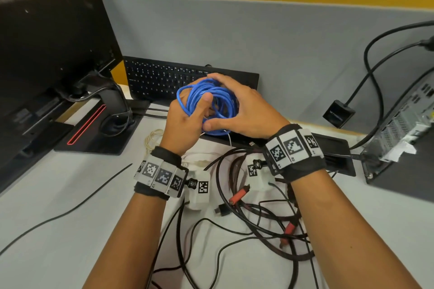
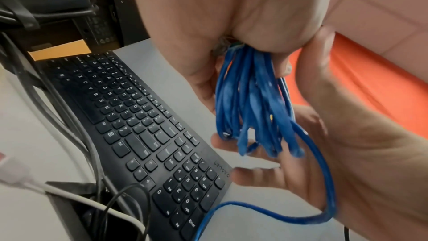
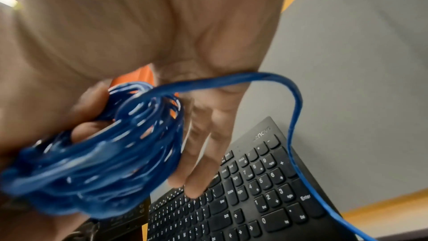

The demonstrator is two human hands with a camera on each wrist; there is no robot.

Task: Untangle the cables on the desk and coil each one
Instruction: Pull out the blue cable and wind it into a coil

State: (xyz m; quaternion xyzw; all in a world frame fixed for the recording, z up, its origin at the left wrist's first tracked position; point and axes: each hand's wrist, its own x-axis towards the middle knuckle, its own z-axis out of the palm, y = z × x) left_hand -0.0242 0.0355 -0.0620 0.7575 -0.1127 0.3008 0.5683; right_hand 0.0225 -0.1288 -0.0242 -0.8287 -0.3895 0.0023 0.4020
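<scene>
A blue cable [image 1: 197,92] wound into a loose coil is held up over the keyboard by both hands. My left hand [image 1: 187,119] grips the coil's near-left side, its thumb laid across the loops. My right hand [image 1: 244,105] wraps the right side, fingers over the top and thumb underneath. The left wrist view shows the blue loops [image 2: 250,102] hanging from the left palm [image 2: 208,16] into the right hand [image 2: 347,144]. One loose blue strand [image 3: 294,116] trails down past the right fingers [image 3: 203,153]. A tangle of black and dark braided cables [image 1: 258,218] with red plugs [image 1: 238,195] lies on the desk beneath my wrists.
A black keyboard [image 1: 152,77] leans against the grey partition [image 1: 234,30]. The monitor [image 1: 47,42] and its stand base [image 1: 94,134] fill the left. At the right lies a computer case [image 1: 404,119] beside a desk cable slot [image 1: 335,150]. A cream cable [image 1: 152,141] and a thin black cable [image 1: 70,209] lie at the left.
</scene>
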